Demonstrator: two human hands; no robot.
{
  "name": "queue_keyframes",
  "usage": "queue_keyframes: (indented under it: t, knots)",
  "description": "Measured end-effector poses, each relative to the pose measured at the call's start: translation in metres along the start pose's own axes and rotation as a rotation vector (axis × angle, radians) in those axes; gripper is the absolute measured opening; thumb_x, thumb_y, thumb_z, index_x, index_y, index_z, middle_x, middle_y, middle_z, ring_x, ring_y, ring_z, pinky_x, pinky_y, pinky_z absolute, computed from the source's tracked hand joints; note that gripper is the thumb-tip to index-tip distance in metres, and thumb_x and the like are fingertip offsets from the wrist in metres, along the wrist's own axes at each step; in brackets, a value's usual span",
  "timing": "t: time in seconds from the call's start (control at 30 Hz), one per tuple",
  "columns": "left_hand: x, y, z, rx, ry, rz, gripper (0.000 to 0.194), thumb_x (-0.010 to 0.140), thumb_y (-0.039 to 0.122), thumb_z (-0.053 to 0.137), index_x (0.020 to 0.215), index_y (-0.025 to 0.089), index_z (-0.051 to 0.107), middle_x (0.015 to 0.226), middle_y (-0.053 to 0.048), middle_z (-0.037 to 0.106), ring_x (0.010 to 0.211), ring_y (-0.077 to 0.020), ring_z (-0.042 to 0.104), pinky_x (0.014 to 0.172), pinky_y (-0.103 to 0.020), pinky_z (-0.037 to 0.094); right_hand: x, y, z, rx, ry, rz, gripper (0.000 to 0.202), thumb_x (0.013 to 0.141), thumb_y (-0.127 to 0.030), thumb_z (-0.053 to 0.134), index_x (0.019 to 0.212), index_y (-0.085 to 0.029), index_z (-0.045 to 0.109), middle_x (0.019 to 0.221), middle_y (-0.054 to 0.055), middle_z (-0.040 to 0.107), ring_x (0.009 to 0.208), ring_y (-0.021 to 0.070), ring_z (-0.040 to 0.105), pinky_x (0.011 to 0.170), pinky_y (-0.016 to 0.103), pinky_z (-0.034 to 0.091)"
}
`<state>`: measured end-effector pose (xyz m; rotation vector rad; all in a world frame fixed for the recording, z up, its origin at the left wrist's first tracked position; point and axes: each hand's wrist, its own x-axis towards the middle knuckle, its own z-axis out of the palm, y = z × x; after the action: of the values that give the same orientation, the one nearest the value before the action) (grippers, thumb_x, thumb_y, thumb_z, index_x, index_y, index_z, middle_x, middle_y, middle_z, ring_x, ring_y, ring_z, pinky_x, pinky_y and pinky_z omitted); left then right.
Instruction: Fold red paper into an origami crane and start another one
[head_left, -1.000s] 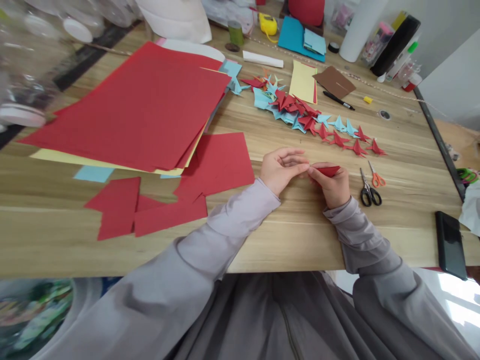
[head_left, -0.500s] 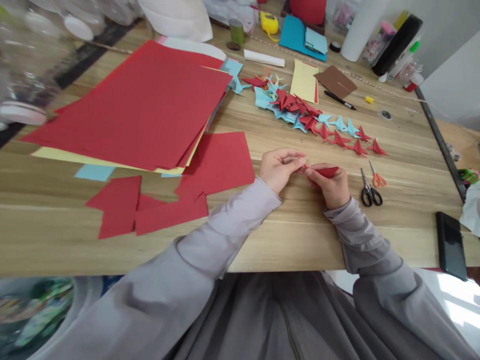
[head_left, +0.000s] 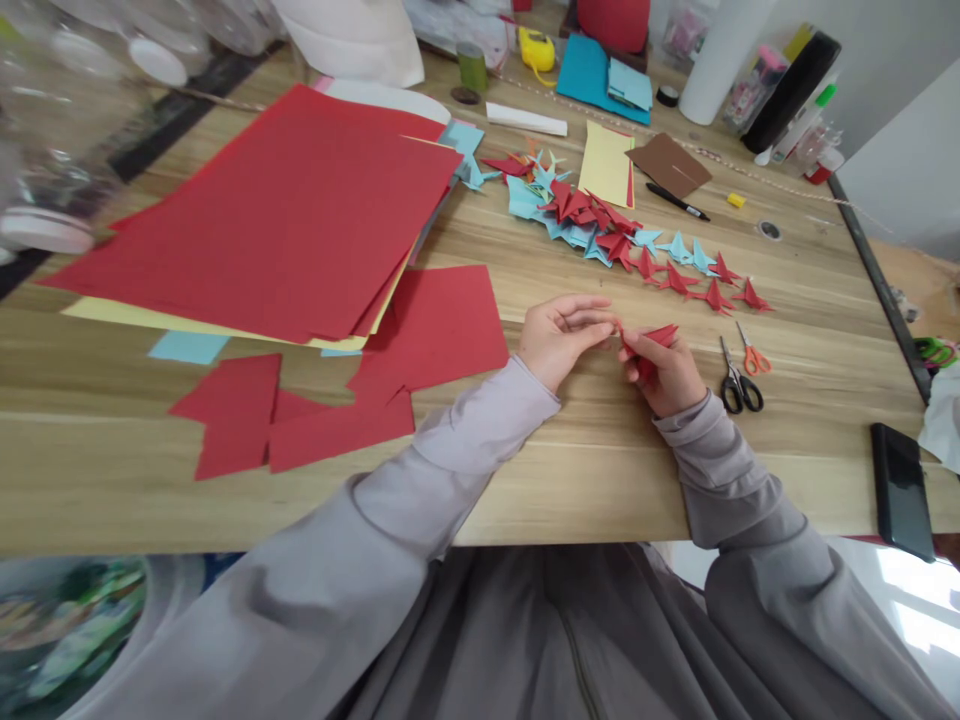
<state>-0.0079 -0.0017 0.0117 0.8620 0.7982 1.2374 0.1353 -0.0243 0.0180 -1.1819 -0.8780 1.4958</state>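
Just right of the frame's center, a folded piece of red paper (head_left: 661, 335) is gripped between the fingers of the right hand (head_left: 673, 378), while the left hand (head_left: 557, 338) pinches its narrow tip with thumb and fingers. Black-handled scissors (head_left: 735, 374) and orange-handled scissors (head_left: 756, 359) lie nearby, toward the right of the surface (head_left: 585, 485). Folded paper birds (head_left: 679, 280) trail across the upper right; large red sheets (head_left: 262, 220) spread over the upper left.
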Motion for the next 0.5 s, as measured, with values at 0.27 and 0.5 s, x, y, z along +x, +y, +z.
queue_keyframes:
  t: [0.27, 0.5]
  knots:
    - [-0.0003, -0.0029, 0.0001, 0.040, -0.048, 0.031, 0.037, 0.053, 0.024, 0.082, 0.087, 0.015, 0.070, 0.073, -0.004, 0.073, 0.066, -0.0162, 0.068, 0.070, -0.032, 0.056, 0.0009, -0.0036, -0.0009, 0.150, -0.051, 0.230, 0.019, 0.061, -0.030, 0.078, 0.066, -0.017, 0.065, 0.051, -0.005, 0.061, 0.036, 0.0040, 0.043, 0.035, 0.017, 0.036]
    - [0.0006, -0.0031, -0.0003, 0.013, -0.063, 0.028, 0.038, 0.052, 0.023, 0.082, 0.087, 0.014, 0.069, 0.071, -0.003, 0.072, 0.064, -0.0152, 0.067, 0.067, -0.031, 0.055, 0.0016, -0.0011, -0.0022, 0.148, -0.085, 0.220, 0.018, 0.063, -0.030, 0.077, 0.067, -0.017, 0.065, 0.053, -0.005, 0.061, 0.038, 0.0043, 0.046, 0.038, 0.017, 0.039]
